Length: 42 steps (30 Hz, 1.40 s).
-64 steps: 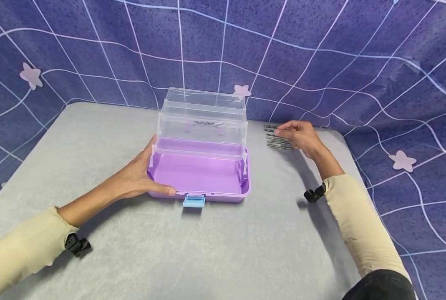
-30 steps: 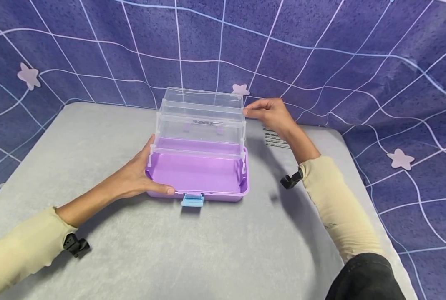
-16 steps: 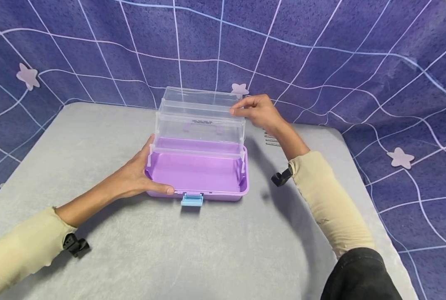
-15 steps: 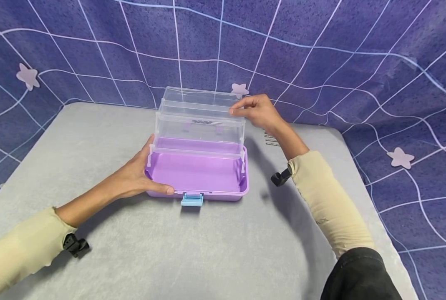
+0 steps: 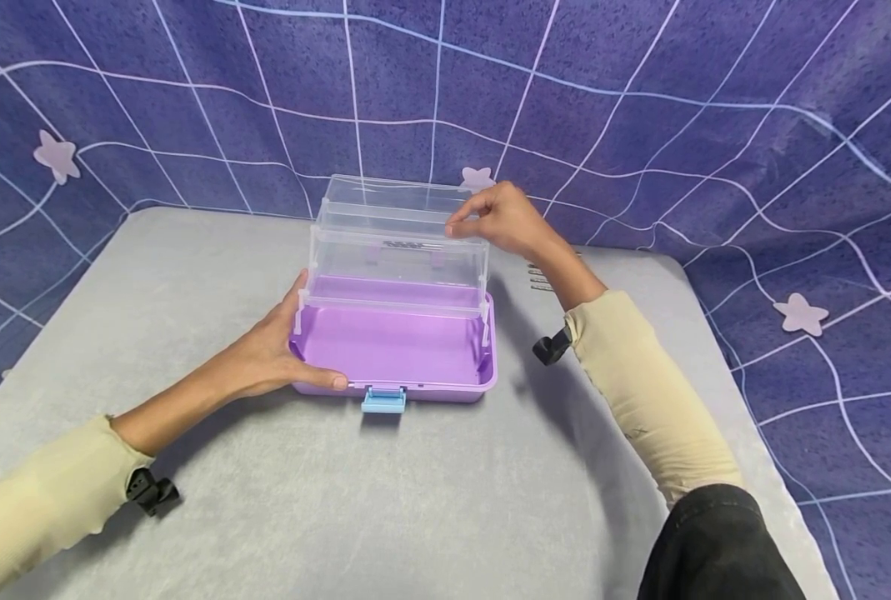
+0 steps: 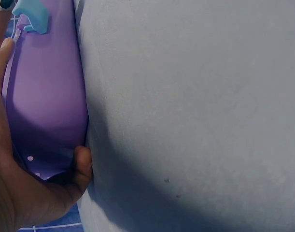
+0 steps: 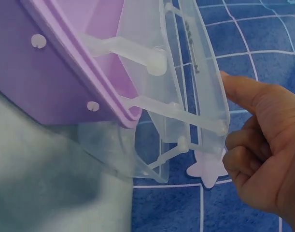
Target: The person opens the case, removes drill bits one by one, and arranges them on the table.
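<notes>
A purple tool box (image 5: 396,346) stands open in the head view, its clear cantilever trays (image 5: 392,265) raised at the back. My left hand (image 5: 265,350) grips the box's left end, thumb on the front rim; in the left wrist view a fingertip (image 6: 83,159) curls around the lower end. Over the right part of the upper trays, my right hand (image 5: 503,218) has thumb and index finger together, pinching what seems a drill bit, mostly hidden. Several dark drill bits (image 5: 405,245) lie in a tray. More drill bits (image 5: 541,282) lie on the table, partly covered by the right forearm.
The grey table (image 5: 415,500) carries the box near its back edge. A blue latch (image 5: 383,400) hangs at the box's front. Behind rises a blue cloth (image 5: 603,67) with grid lines and pale stars. Both wrists wear small black camera mounts (image 5: 152,492).
My right hand has left the row of drill bits on the table, where one fewer shows, and has moved left over the upper trays. The left hand stays on the box.
</notes>
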### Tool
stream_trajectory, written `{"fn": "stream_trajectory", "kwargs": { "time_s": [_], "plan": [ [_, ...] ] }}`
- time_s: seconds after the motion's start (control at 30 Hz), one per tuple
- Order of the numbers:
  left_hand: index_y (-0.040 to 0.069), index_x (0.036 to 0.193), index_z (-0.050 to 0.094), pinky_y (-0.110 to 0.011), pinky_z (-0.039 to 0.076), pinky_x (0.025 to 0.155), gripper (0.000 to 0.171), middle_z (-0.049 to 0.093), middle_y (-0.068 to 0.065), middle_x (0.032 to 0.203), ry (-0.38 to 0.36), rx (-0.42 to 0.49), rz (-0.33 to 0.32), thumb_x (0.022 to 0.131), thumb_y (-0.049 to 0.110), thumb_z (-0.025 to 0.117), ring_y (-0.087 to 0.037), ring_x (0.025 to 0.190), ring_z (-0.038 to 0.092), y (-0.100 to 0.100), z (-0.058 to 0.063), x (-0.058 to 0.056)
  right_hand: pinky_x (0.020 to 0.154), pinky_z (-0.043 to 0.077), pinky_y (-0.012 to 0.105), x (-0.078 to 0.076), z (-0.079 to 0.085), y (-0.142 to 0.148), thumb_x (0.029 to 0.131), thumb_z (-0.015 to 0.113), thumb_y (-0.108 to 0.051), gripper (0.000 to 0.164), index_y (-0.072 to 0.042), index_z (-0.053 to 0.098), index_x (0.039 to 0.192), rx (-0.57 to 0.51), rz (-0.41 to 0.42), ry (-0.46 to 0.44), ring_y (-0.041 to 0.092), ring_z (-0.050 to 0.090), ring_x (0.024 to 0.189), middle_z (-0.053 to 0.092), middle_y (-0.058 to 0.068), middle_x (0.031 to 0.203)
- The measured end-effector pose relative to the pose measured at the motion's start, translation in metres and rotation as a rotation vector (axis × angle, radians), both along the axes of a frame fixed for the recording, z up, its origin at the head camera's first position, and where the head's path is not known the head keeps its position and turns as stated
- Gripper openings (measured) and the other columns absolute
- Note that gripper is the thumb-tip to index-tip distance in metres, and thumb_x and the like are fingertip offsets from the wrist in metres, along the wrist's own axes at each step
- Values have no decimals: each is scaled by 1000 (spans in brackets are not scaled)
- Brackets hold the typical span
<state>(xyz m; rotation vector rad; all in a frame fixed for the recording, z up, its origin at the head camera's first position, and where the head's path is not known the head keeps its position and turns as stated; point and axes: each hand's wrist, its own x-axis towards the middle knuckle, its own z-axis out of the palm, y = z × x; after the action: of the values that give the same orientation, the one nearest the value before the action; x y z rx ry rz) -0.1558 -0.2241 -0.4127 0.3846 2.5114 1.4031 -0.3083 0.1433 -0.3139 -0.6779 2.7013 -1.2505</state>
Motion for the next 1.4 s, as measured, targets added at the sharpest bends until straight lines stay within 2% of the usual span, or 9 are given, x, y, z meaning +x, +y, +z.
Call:
{"fn": "stream_trajectory", "kwargs": {
  "time_s": [0.1,0.3,0.53,0.63,0.77,0.93,1.1,1.2,1.4],
  "plan": [
    [38,180,-18,-74,30,135,172,32,-18,184,-6,4,5,68,30,113,-42,154,54,0,0,0,59,33,23,-2,3,-5,95,93,-24,13,-15,92,104,84,10,25,5,36,58,78,-6,85],
    [41,179,-18,-72,30,135,172,33,-15,184,-15,21,5,68,29,113,-41,153,55,-1,-1,0,54,29,23,-6,7,-11,96,93,-26,13,-18,93,106,209,16,30,5,33,54,81,3,96],
    [35,180,-17,-75,30,134,172,33,-18,184,-10,9,7,68,30,113,-43,154,54,-1,-1,0,60,35,27,-9,7,-13,98,91,-29,15,-19,92,109,238,12,0,5,35,57,86,4,118],
    [38,180,-17,-74,30,135,172,33,-17,184,-10,7,5,68,30,113,-42,153,54,-1,0,0,64,36,28,-9,7,-14,99,90,-29,16,-17,92,110,245,21,11,6,37,59,86,5,120],
    [44,179,-14,-72,35,133,170,38,-13,181,-8,30,1,67,28,113,-40,148,60,0,0,0,71,41,29,-10,9,-18,99,89,-29,18,-16,92,110,297,47,60,9,47,71,86,8,121],
    [45,179,-13,-70,39,131,170,42,-12,178,-6,40,0,66,26,113,-39,144,62,1,-1,-1,74,44,29,-10,12,-21,100,87,-27,16,-16,92,111,354,64,73,10,53,78,86,8,123],
    [43,179,-16,-73,36,132,172,38,-16,180,-10,38,-7,67,26,113,-42,149,58,0,0,-2,70,41,26,-8,13,-21,100,86,-24,14,-15,92,109,359,85,96,8,51,75,87,9,118],
    [41,178,-20,-76,31,133,173,32,-20,183,-12,21,-13,68,27,112,-46,153,54,0,0,-2,64,36,23,-9,11,-20,101,85,-21,13,-11,92,106,329,104,113,6,45,67,85,7,103],
    [41,179,-16,-72,35,133,171,37,-16,182,-15,37,-3,67,26,113,-42,149,58,1,0,-1,63,37,24,-6,8,-16,102,81,-17,13,-7,90,105,218,94,80,5,42,64,60,-9,71]
  ]
}}
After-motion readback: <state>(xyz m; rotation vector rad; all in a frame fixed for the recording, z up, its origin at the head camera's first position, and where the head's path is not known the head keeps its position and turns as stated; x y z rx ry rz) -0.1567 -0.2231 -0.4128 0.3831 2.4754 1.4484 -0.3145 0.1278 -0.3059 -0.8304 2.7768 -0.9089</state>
